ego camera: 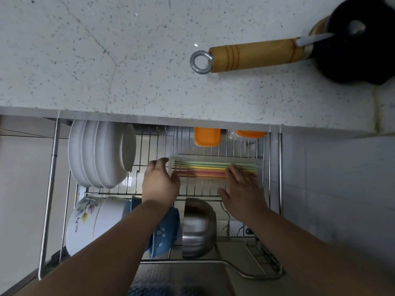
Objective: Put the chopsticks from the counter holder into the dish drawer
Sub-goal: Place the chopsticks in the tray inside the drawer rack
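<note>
We see the chopsticks (213, 168), pastel green, yellow, pink, lying flat side by side in a clear tray (259, 167) set on the wire dish drawer (53, 189), which is pulled out below the desk (106, 60). Right hand (243, 193) rests on the tray's right end, fingers (233, 170) spread apart over the sticks' ends, not clamped on them. Left hand (160, 180) sits at the tray's left edge, fingers loosely apart, thumb touching the tray corner. White plates (100, 154) stand upright to the left; bowls (96, 221) & a steel bowl (198, 227) sit nearer us. A wood-handled pan (359, 45) is on the desk.
</note>
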